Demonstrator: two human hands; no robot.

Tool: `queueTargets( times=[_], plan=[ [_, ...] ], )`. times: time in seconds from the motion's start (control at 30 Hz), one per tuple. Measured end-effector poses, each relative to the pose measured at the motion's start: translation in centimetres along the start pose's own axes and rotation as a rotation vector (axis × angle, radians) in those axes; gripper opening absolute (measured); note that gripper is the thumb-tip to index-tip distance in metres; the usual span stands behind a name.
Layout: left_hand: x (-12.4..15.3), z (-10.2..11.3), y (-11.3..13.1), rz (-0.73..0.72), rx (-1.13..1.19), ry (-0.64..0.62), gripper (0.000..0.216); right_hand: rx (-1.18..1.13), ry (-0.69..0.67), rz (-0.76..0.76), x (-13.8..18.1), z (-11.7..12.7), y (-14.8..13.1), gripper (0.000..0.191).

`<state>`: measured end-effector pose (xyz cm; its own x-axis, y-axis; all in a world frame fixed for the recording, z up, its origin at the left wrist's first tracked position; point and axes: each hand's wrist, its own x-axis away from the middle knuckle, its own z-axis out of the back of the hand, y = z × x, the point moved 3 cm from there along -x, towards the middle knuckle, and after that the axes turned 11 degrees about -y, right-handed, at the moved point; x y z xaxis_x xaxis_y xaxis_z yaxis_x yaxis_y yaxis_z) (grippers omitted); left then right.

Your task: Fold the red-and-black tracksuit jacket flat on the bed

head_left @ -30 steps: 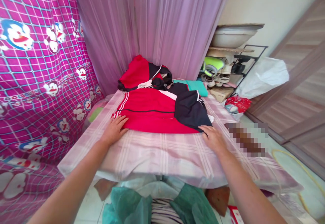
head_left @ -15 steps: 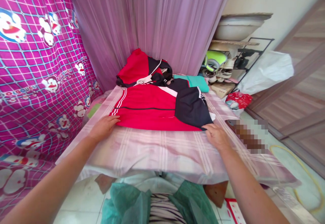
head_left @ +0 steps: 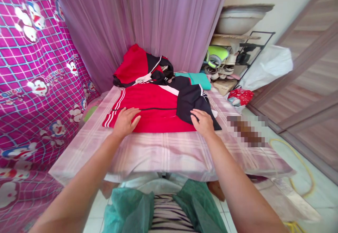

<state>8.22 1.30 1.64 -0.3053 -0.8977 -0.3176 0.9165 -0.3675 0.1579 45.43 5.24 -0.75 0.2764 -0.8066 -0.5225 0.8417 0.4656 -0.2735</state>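
Spread across the table is a red and black jacket (head_left: 150, 100) with white stripes along its left edge and a dark zip line across it. My left hand (head_left: 126, 121) lies on the red fabric near the left part of the front edge, fingers stretched out and thumb apart. On the right, my right hand (head_left: 203, 121) rests over the dark section of the jacket, its fingers extended and thumb spread. Neither hand grips the cloth. Behind the flat part sits a bunched red and black garment (head_left: 134, 65) with white trim.
A plaid cloth (head_left: 169, 153) covers the table. A folded turquoise cloth (head_left: 198, 80) lies at the back right. Beyond stand a rack (head_left: 261, 46) with shoes and a basin (head_left: 239, 20), and a white bag (head_left: 271, 67). Purple curtains (head_left: 169, 21) hang behind; a pixelated patch covers something at right.
Both hands have let go of the jacket's front corners and moved inward onto the fabric, fingers now spread flat. The whole view has shifted slightly.
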Motion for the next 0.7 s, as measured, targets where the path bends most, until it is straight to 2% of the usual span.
queueTargets(
  times=[0.1,0.2,0.33,0.53,0.7],
  plan=[
    [-0.8,-1.5,2.3,0.02,0.022,0.114,0.042,0.007,0.054,-0.016,-0.9,-1.2,-0.9,0.029],
    [0.0,-2.1,3.1,-0.011,0.019,0.125,0.04,0.007,0.054,-0.021,-0.1,-1.9,-1.0,0.029],
    [2.3,-1.6,3.0,-0.061,-0.004,0.1,0.039,-0.002,0.035,-0.021,1.7,-1.6,-1.2,0.029],
    [3.9,-1.4,2.6,-0.125,-0.052,0.013,0.039,0.048,-0.065,0.116,2.7,-1.2,-2.7,0.03],
    [4.1,-1.6,2.8,-0.19,-0.08,0.065,0.037,0.143,-0.061,0.165,3.2,-1.2,-3.3,0.032]
  ],
)
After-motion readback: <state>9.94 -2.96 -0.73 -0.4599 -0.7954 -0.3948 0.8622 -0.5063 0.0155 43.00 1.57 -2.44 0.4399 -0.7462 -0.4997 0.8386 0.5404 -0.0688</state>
